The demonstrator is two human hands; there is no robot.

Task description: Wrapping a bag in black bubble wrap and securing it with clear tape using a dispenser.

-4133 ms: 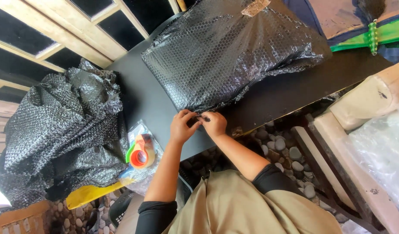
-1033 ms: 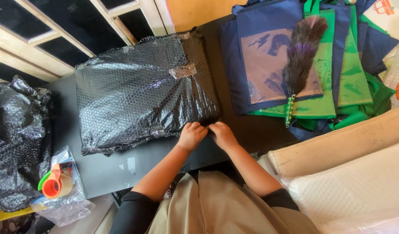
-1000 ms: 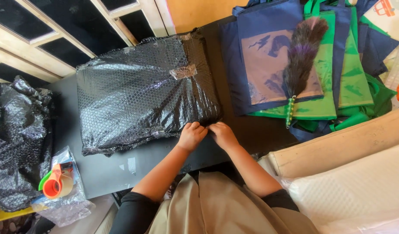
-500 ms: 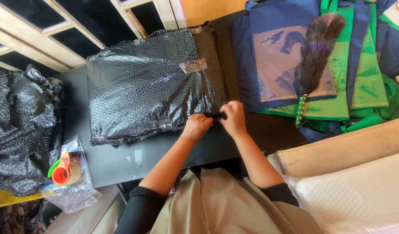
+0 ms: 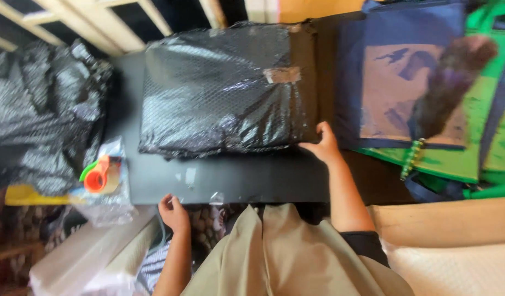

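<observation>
Now that my hands have parted, right hand (image 5: pixel 322 147) grips the parcel (image 5: pixel 225 90) corner at centre frame; left hand (image 5: pixel 174 212) curls empty at the bench (image 5: pixel 252 181) edge.

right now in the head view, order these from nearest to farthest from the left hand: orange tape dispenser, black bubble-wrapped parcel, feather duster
1. Orange tape dispenser, just left of the left hand, on the table's left end.
2. Black bubble-wrapped parcel, above it, mid-table.
3. Feather duster, far right on the bags.

looked like a packing workshop: bubble-wrapped parcel (image 5: pixel 225 90), tape dispenser (image 5: pixel 101 175), stacked cloth bags (image 5: pixel 428 93) on dark table (image 5: pixel 236 178).
</observation>
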